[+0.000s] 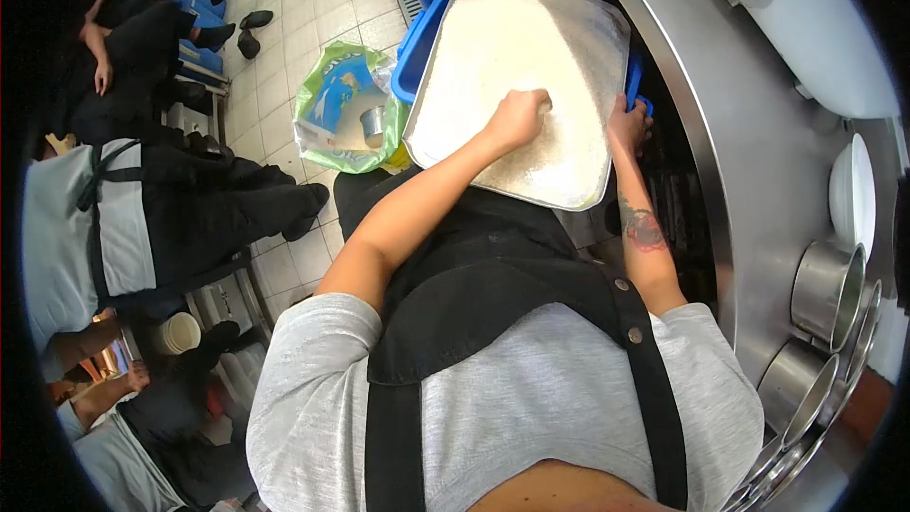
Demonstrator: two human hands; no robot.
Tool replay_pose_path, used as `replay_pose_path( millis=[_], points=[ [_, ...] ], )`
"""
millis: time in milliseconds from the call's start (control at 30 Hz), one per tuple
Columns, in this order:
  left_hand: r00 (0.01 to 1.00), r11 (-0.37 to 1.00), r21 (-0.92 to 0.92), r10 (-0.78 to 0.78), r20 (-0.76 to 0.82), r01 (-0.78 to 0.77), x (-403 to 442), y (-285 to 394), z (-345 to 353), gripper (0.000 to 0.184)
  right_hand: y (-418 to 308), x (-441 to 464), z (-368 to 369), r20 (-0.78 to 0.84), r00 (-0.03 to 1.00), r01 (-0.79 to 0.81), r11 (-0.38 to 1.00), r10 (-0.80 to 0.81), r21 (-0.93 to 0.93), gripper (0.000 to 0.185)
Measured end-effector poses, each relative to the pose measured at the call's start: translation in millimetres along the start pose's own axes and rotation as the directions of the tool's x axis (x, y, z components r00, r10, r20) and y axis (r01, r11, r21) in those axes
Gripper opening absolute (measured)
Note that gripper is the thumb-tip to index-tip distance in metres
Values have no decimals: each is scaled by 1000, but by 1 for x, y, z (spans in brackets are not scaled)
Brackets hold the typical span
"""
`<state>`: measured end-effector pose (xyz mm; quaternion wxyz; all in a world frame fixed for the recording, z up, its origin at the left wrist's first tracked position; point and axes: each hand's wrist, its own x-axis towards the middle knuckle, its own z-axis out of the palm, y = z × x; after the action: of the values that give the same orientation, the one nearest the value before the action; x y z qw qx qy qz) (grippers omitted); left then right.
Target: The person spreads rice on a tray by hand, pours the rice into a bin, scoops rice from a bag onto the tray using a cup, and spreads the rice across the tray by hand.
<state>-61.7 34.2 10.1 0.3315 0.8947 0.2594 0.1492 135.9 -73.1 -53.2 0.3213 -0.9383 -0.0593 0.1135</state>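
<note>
A large metal tray (438,66) lies tilted in front of me, spread with a pale, fine-grained food (502,28) like flour or crumbs. My left hand (519,118) is over the middle of it, fingers curled down at the surface; whatever they hold is hidden. At the tray's right edge my right hand (627,123) closes around the rim, beside a blue plastic piece. Under the tray sits a blue bin (409,62). Close by on the left stands an open green-and-white bag (318,137) containing more pale powder and a metal cup (373,123).
A steel counter (701,161) curves along my right, holding metal pots (823,289), a white bowl (853,190) and a white appliance (806,19). Several people in dark clothes are on the left, including one in a black apron (199,218). A tiled floor (313,0) lies between.
</note>
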Motion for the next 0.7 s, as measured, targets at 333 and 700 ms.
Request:
replay_pose_path(
  millis=[333, 700],
  points=[
    [995, 941, -330, 46, -83, -71, 47, 52, -85, 38, 1, 2, 4, -35, 999, -22, 1000, 22, 6, 63],
    [974, 971, -71, -227, -1, 226, 25, 3, -60, 64, 0, 0, 3, -29, 999, -13, 1000, 14, 17, 61]
  ],
)
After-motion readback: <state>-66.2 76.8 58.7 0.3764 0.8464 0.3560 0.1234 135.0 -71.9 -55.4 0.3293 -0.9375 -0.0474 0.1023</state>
